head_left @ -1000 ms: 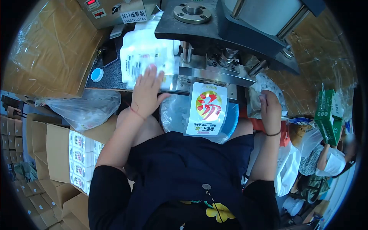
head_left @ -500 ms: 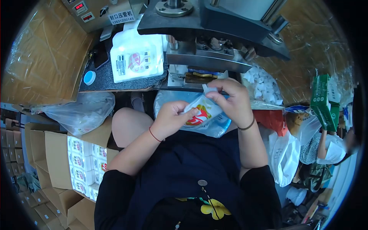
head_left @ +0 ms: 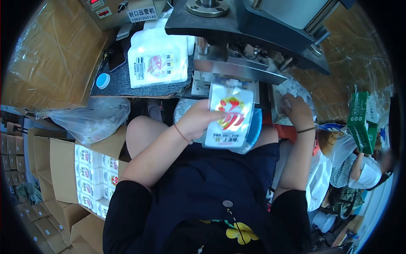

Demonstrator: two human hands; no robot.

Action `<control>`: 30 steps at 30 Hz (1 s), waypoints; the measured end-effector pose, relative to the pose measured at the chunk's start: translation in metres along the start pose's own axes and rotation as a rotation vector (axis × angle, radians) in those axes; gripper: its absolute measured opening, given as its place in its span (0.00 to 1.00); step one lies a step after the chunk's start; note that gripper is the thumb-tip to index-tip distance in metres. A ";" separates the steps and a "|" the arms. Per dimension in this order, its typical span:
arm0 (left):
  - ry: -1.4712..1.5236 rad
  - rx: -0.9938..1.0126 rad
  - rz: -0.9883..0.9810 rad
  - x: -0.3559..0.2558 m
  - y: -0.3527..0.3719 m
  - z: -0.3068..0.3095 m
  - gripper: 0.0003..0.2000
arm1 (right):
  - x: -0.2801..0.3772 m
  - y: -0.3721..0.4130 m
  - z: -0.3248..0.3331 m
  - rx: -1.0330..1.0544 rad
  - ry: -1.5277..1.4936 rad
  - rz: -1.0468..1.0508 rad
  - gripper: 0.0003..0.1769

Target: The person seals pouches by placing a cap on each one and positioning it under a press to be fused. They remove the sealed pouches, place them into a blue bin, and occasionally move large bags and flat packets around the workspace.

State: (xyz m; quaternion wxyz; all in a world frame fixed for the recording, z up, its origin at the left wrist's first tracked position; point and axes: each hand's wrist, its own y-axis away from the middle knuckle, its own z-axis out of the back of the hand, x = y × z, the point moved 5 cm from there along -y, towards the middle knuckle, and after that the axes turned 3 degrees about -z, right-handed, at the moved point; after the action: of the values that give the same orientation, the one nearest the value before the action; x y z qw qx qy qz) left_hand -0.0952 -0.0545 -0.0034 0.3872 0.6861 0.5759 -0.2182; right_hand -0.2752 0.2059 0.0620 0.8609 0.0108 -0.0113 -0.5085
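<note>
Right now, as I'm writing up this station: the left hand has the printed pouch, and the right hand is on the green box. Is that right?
Not quite: the head view shows the right hand at the small white pieces, apart from the green box.

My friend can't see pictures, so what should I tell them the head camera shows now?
A person's left hand holds a white pouch with red printing in front of a machine. The right hand is at a pile of small white pieces, and more white pouches lie on the worktop.
</note>
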 end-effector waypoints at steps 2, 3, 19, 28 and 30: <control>-0.003 -0.019 0.016 -0.010 -0.002 -0.001 0.18 | -0.004 -0.007 -0.005 -0.088 -0.124 0.090 0.16; 0.021 -0.029 0.004 -0.010 -0.001 -0.004 0.19 | -0.004 -0.007 -0.004 -0.080 -0.137 0.095 0.15; -0.968 -0.462 -0.669 -0.074 0.073 0.088 0.10 | 0.027 0.038 0.011 -0.496 -0.611 0.088 0.11; -0.854 -0.137 -0.348 -0.021 0.049 0.005 0.10 | 0.132 0.035 0.045 -0.288 -1.129 0.314 0.13; -0.727 -0.061 -0.267 -0.004 0.043 -0.005 0.12 | 0.144 0.036 0.059 -0.344 -0.864 0.471 0.08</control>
State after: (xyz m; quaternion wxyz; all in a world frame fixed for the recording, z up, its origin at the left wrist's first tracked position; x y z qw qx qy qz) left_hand -0.0554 -0.0546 0.0153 0.5543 0.4714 0.4917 -0.4784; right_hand -0.1762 0.0969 0.1230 0.8581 -0.3443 -0.2842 -0.2537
